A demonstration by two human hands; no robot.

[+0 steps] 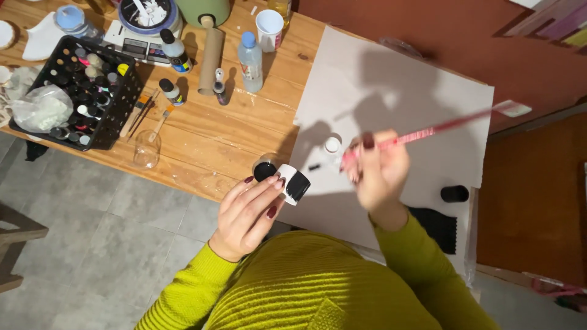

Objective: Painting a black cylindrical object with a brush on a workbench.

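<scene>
A: Status?
B: Left hand [251, 211] pinches small cup [295, 183] by its rim over grey paper sheet [397, 91]; right hand [379, 168] grips brush [428, 130] mid-handle. Cup likely light, rigid, wet paint inside, so slippery.

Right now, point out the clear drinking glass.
In the head view, the clear glass stands at the wooden table's near edge, left side, just right of the black basket and below the paintbrushes.

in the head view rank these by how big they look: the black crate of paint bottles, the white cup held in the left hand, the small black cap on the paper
1. black crate
2. white cup
3. black cap

The cup sits nearer the camera, so its lead over the cap is less sure.
</scene>
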